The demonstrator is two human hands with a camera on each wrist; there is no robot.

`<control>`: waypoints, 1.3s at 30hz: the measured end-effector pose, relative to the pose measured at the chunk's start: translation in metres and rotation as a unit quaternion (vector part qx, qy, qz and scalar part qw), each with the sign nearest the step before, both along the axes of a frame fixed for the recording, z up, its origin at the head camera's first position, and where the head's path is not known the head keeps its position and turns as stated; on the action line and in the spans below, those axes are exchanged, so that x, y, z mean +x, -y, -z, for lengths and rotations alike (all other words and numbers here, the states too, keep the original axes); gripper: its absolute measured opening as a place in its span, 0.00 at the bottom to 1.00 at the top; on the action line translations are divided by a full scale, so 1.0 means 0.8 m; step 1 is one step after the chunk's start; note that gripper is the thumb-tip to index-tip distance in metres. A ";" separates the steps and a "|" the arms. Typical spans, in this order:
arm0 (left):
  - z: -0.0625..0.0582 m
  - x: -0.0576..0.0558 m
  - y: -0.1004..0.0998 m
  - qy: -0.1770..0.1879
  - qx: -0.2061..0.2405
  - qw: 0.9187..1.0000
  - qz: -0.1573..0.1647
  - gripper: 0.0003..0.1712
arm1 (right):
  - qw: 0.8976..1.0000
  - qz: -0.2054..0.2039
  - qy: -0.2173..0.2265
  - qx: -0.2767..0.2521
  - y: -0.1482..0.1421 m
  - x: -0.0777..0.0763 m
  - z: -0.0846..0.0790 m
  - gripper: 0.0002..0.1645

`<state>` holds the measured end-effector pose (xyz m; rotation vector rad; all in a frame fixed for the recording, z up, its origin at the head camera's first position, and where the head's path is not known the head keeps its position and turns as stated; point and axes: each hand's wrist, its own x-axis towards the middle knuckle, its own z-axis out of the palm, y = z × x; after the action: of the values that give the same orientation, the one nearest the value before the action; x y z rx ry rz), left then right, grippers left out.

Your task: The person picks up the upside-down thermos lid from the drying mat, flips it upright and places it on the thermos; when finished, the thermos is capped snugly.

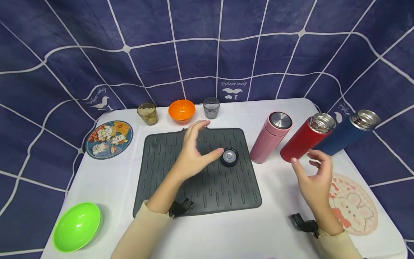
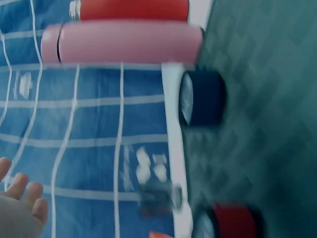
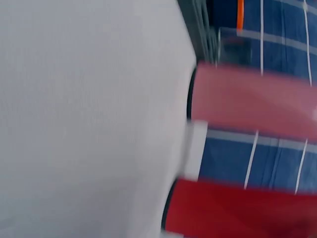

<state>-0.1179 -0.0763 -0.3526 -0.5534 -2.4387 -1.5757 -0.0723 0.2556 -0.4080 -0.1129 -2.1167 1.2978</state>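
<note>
My left hand (image 1: pixel 191 156) hovers over the dark grey drying mat (image 1: pixel 207 194), its thumb and fingers spread apart with nothing between them. Beside its thumb tip, a dark blue bottle lid (image 1: pixel 229 157) lies on the mat. The left wrist view also has a red lid (image 2: pixel 235 220) on the mat; in the head view it is hidden. Empty too, my right hand (image 1: pixel 317 183) is held with thumb and bent fingers apart, just in front of an uncapped red bottle (image 1: pixel 304 138). Left of that stands a pink bottle (image 1: pixel 266 144) with its lid on; an uncapped blue bottle (image 1: pixel 343 135) stands behind.
Along the back are an amber glass (image 1: pixel 148 114), an orange bowl (image 1: pixel 182 110) and a grey glass (image 1: pixel 211 108). A green bowl (image 1: pixel 77 227) sits front left. Round placemats lie at left (image 1: pixel 109 139) and right (image 1: pixel 354 208). Checked blue cloth (image 1: pixel 194 61) hangs behind.
</note>
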 end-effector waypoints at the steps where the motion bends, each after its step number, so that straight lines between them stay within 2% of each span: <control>1: 0.004 0.002 0.013 0.017 -0.009 1.000 -0.010 0.46 | 1.000 0.014 -0.006 -0.008 -0.007 -0.002 -0.002 0.34; 3: 0.015 0.008 0.037 0.058 -0.032 0.997 -0.031 0.49 | 0.999 0.036 -0.004 -0.024 -0.023 -0.008 -0.005 0.38; 7: 0.041 0.015 0.073 0.130 -0.077 0.986 -0.065 0.55 | 0.996 0.062 0.048 -0.051 -0.054 -0.024 0.002 0.46; 10: 0.060 0.017 0.086 0.172 -0.113 0.975 -0.078 0.60 | 0.990 0.050 0.108 -0.069 -0.064 -0.035 0.002 0.51; 13: 0.075 0.016 0.090 0.197 -0.156 0.964 -0.083 0.62 | 0.984 0.030 0.154 -0.079 -0.068 -0.046 0.003 0.53; 18: 0.086 0.014 0.083 0.193 -0.241 0.946 -0.100 0.59 | 0.983 0.004 0.166 -0.084 -0.069 -0.063 0.008 0.55; 21: 0.088 0.013 0.077 0.182 -0.271 0.939 -0.109 0.58 | 0.983 -0.016 0.160 -0.085 -0.068 -0.071 0.012 0.57; 26: 0.092 0.010 0.070 0.175 -0.273 0.940 -0.109 0.58 | 0.983 -0.055 0.161 -0.075 -0.068 -0.082 0.015 0.58; 33: 0.101 0.005 0.068 0.184 -0.276 0.936 -0.115 0.55 | 0.974 -0.051 0.215 -0.043 -0.065 -0.090 0.018 0.51; 39: 0.101 0.004 0.069 0.185 -0.282 0.933 -0.125 0.50 | 0.977 -0.052 0.207 -0.024 -0.065 -0.092 0.019 0.49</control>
<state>-0.1150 -0.1317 -0.4335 0.0024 -3.1081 -0.9310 -0.1458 0.3074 -0.4235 -0.3229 -2.4656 1.4896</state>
